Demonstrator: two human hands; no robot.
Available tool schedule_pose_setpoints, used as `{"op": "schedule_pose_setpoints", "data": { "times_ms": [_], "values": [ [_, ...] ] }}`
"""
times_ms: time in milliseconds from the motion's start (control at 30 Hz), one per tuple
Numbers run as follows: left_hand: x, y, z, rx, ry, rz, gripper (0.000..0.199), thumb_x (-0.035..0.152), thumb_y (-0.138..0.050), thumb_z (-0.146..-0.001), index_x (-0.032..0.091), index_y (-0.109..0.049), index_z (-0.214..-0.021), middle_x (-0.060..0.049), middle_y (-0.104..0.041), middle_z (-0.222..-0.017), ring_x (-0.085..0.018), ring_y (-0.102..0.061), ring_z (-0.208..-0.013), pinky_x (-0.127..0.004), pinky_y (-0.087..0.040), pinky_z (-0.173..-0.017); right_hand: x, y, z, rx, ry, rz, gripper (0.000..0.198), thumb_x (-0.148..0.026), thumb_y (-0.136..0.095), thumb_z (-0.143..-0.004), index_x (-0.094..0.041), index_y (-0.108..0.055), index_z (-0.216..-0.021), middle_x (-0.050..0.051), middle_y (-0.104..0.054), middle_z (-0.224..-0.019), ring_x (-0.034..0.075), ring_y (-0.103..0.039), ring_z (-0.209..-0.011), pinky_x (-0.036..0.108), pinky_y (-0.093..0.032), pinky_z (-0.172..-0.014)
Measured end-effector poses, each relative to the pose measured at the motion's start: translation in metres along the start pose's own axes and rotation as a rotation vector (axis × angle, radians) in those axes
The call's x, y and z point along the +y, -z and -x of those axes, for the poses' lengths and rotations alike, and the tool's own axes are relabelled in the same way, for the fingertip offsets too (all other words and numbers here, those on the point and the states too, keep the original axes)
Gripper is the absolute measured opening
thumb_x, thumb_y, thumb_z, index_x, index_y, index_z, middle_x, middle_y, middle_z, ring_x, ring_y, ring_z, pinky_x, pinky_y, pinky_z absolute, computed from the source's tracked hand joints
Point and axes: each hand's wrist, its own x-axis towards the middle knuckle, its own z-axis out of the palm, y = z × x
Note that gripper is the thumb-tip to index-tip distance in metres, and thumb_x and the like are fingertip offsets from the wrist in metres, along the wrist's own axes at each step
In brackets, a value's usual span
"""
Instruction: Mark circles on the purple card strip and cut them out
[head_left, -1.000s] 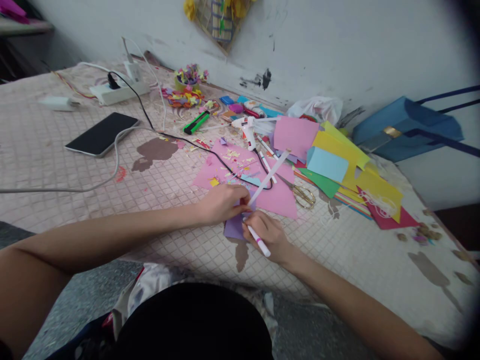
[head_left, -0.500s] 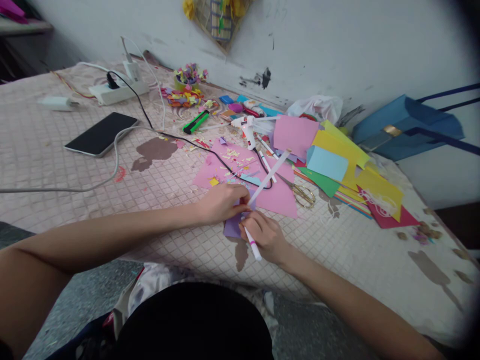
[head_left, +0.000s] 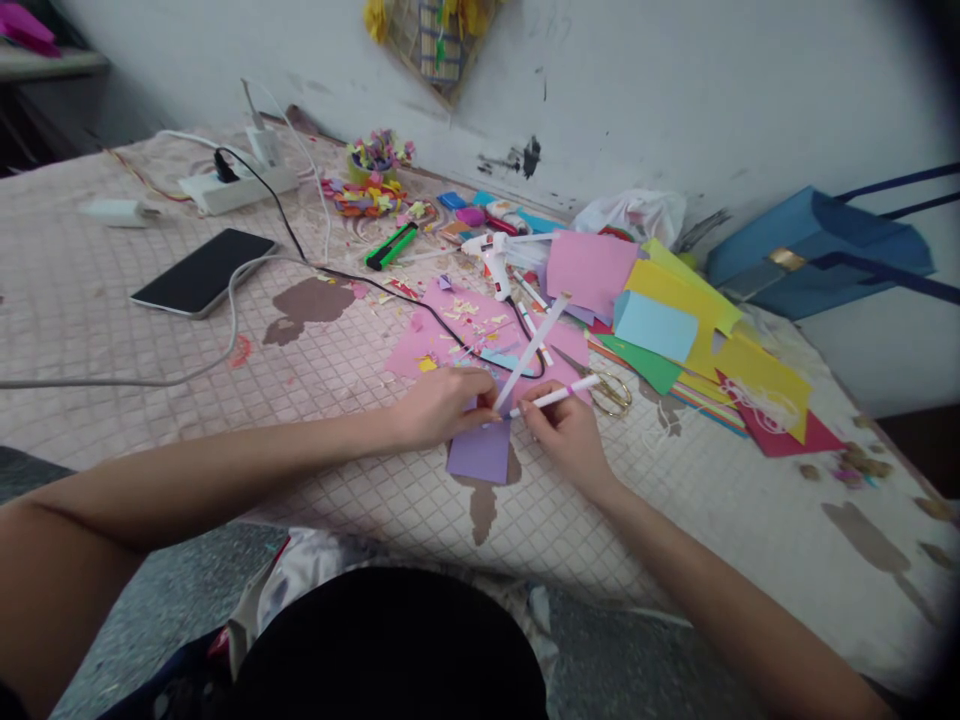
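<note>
**White felt-tip pen (head_left: pixel 564 391) held by purple paper (head_left: pixel 480 458)**

The purple paper lies close to the near edge of the worktop (head_left: pixel 637 530), about midway along. The right hand (head_left: pixel 566 430) has thumb and fingers closed around the pen, its writing end beside the foot of a translucent white strip (head_left: pixel 531 352). The left hand (head_left: pixel 448 405) is curled over the paper, fingertips at that same foot; whether they pinch the strip or merely press it down, I cannot tell. The strip slants away over a pink sheet (head_left: pixel 416 340) littered with scraps.

Gold-handled scissors (head_left: pixel 613 392) rest by the sheet's right edge. Farther back lie a glue gun (head_left: pixel 495 265), a coloured paper stack (head_left: pixel 697 310) towards the worktop's right side, and a green utility knife (head_left: pixel 391 246). A power strip (head_left: pixel 217 190) sits near the far left corner, and a bowl of paper pieces (head_left: pixel 375 170) stands along the wall edge.
</note>
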Motion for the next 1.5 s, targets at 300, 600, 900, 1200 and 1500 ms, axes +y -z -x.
{"op": "schedule_pose_setpoints", "data": {
  "times_ms": [300, 600, 900, 1200, 1500],
  "values": [
    [0.003, 0.003, 0.001, 0.011, -0.059, 0.067, 0.012, 0.022, -0.068, -0.085, 0.014, -0.062, -0.078, -0.002, -0.063, -0.083, -0.013, -0.058, -0.075, -0.023, -0.044, -0.069, 0.007, -0.003, -0.029, -0.201, -0.091, -0.116, 0.023, -0.04, -0.058, -0.08, -0.02, -0.051, -0.073, -0.006, -0.047, -0.05, 0.009, -0.04, -0.043, 0.022, -0.03, -0.042],
    [0.0, 0.002, 0.001, 0.018, -0.095, 0.04, 0.01, 0.023, -0.068, -0.085, 0.013, -0.066, -0.084, -0.006, -0.064, -0.095, -0.016, -0.062, -0.085, -0.027, -0.047, -0.075, 0.003, -0.006, -0.046, -0.368, -0.121, -0.126, 0.016, -0.033, -0.058, -0.078, -0.018, -0.052, -0.075, -0.008, -0.045, -0.05, 0.007, -0.039, -0.042, 0.021, -0.029, -0.041],
    [-0.002, 0.002, 0.0, 0.02, -0.106, 0.064, 0.007, 0.02, -0.068, -0.085, 0.013, -0.066, -0.084, -0.006, -0.066, -0.098, -0.018, -0.063, -0.088, -0.029, -0.049, -0.079, 0.001, -0.008, -0.053, -0.457, -0.129, -0.121, 0.016, -0.034, -0.057, -0.077, -0.019, -0.052, -0.074, -0.008, -0.045, -0.049, 0.007, -0.037, -0.041, 0.02, -0.026, -0.041],
    [-0.002, 0.002, 0.0, 0.032, -0.122, 0.07, 0.005, 0.017, -0.069, -0.084, 0.013, -0.068, -0.086, -0.005, -0.065, -0.094, -0.015, -0.062, -0.082, -0.026, -0.048, -0.074, 0.002, -0.008, -0.059, -0.51, -0.108, -0.124, 0.014, -0.03, -0.059, -0.077, -0.018, -0.053, -0.075, -0.008, -0.045, -0.05, 0.006, -0.036, -0.042, 0.02, -0.026, -0.041],
    [-0.003, 0.001, 0.0, 0.028, -0.143, 0.076, 0.005, 0.018, -0.068, -0.085, 0.013, -0.068, -0.086, -0.005, -0.065, -0.095, -0.016, -0.062, -0.084, -0.026, -0.049, -0.076, 0.012, -0.011, -0.069, -0.61, -0.078, -0.178, 0.019, -0.034, -0.06, -0.078, -0.018, -0.052, -0.074, -0.008, -0.044, -0.049, 0.006, -0.033, -0.04, 0.019, -0.023, -0.038]
  ]
}}
